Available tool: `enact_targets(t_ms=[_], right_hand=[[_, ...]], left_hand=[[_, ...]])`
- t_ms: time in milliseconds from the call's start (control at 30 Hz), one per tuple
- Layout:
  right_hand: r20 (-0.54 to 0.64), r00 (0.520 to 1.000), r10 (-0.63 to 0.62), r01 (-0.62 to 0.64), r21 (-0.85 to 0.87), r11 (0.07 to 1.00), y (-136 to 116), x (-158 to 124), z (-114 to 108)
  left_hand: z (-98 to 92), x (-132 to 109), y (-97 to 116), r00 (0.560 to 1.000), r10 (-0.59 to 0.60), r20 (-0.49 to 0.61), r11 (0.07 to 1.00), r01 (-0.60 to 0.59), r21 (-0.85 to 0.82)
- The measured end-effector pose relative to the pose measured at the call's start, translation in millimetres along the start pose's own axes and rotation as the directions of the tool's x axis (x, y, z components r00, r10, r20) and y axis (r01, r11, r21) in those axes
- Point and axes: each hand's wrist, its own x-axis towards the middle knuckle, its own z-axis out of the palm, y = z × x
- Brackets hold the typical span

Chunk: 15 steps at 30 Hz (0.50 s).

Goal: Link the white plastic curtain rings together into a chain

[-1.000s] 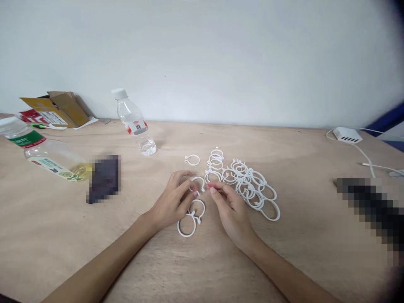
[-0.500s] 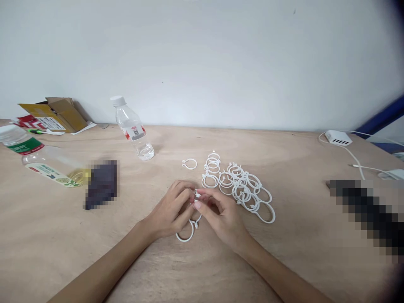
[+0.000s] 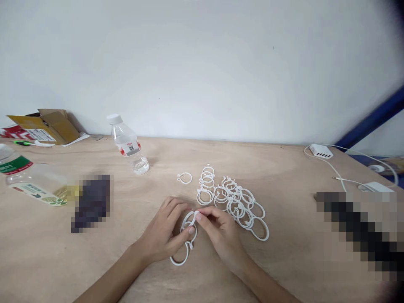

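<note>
The front edge of the table (image 3: 176,284) is out of view, but there is plain wood with room between the two forearms. Close under the hands lie two white rings (image 3: 190,245); whether they are linked, I cannot tell. Just above them, between both hands, is the held ring (image 3: 193,219): the left hand (image 3: 162,229) has it between thumb and bent fingers, and the right hand (image 3: 222,231) pinches its end narrowly.

Beyond the right fingers, the pile (image 3: 240,210) of rings limits the movement on that side. A row (image 3: 206,187) of rings and a lone ring (image 3: 191,179) lie a little farther. Well to the sides are a dark item (image 3: 93,202) at left and a black item (image 3: 356,231) at right, both blurred.

Farther stand the large bottle (image 3: 34,179), cut by the view, and the water bottle (image 3: 129,147). The charger (image 3: 321,150) with its cord is near the right edge, the box (image 3: 47,126) beside the wall (image 3: 202,67).
</note>
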Motion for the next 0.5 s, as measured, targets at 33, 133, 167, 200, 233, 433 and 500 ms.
enact_targets(t_ms=[33,133,167,200,233,433,500], right_hand=[[-0.009,1.0,0.008,-0.008,0.016,1.0,-0.8,0.2,-0.2],[-0.002,1.0,0.023,-0.023,0.032,0.999,-2.3,0.0,-0.7],[0.012,1.0,0.023,-0.024,0.025,0.999,-2.7,-0.2,-0.9],[0.027,0.999,0.021,-0.022,0.015,1.0,-3.0,-0.4,-1.3],[0.042,0.999,0.018,-0.018,0.005,1.0,-3.3,-0.7,-1.6],[0.063,0.998,-0.007,0.008,-0.016,1.0,-4.1,-2.1,-2.9],[0.068,0.998,-0.01,0.012,-0.024,1.0,-3.3,-1.9,-2.6]], left_hand=[[-0.6,0.3,0.4,1.0,-0.003,0.012,1.0,0.003,0.002],[-1.9,1.4,1.8,0.997,0.014,0.072,1.0,-0.012,-0.016],[-1.9,1.7,1.9,0.996,0.021,0.083,0.999,-0.019,-0.028],[-1.6,1.8,1.7,0.996,0.021,0.082,0.999,-0.019,-0.036],[-1.1,1.9,1.3,0.997,0.012,0.071,0.999,-0.009,-0.039],[3.3,3.1,-3.8,0.999,-0.031,0.018,0.999,0.031,-0.01],[3.4,4.2,-4.6,0.999,-0.02,0.033,1.0,0.02,-0.007]])
